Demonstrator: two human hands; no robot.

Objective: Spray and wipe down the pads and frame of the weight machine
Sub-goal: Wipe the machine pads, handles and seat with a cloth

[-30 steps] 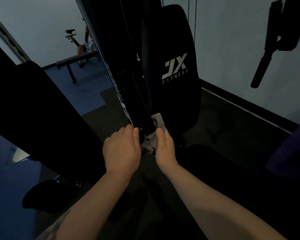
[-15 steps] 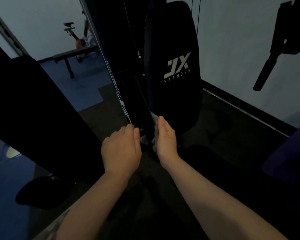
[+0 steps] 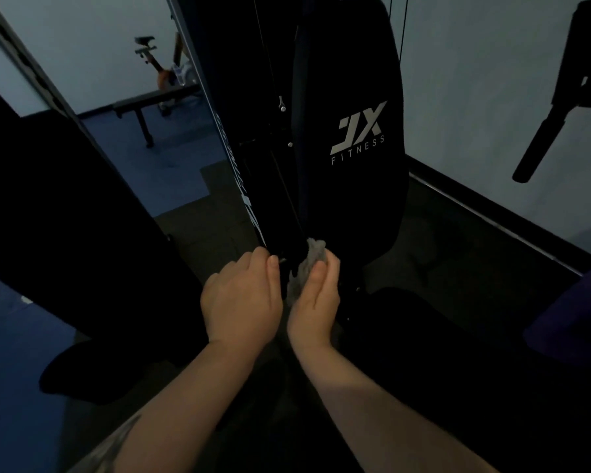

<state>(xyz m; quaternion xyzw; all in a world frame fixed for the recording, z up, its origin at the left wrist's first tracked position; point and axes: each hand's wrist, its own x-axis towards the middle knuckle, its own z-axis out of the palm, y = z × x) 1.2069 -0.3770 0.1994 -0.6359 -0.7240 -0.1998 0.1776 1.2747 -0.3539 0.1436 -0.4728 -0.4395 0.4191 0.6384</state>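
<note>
A black back pad [image 3: 352,138] with a white JX FITNESS logo stands upright in the middle. Left of it rises the black frame upright [image 3: 239,158] with cables. My right hand [image 3: 316,302] holds a grey cloth [image 3: 307,264] against the lower frame, just beside the pad's bottom edge. My left hand [image 3: 241,298] sits close beside it with curled fingers at the frame's base; whatever it grips is hidden in the dark. No spray bottle shows.
A broad black pad [image 3: 65,233] slants across the left. A black handle bar [image 3: 546,131] hangs at the upper right. A bench [image 3: 151,104] and an exercise bike [image 3: 161,70] stand on the blue floor behind. A white wall runs along the right.
My right hand has slid down the frame with the cloth, so more grey cloth shows above my fingers than half a second ago. My left hand has barely moved.
</note>
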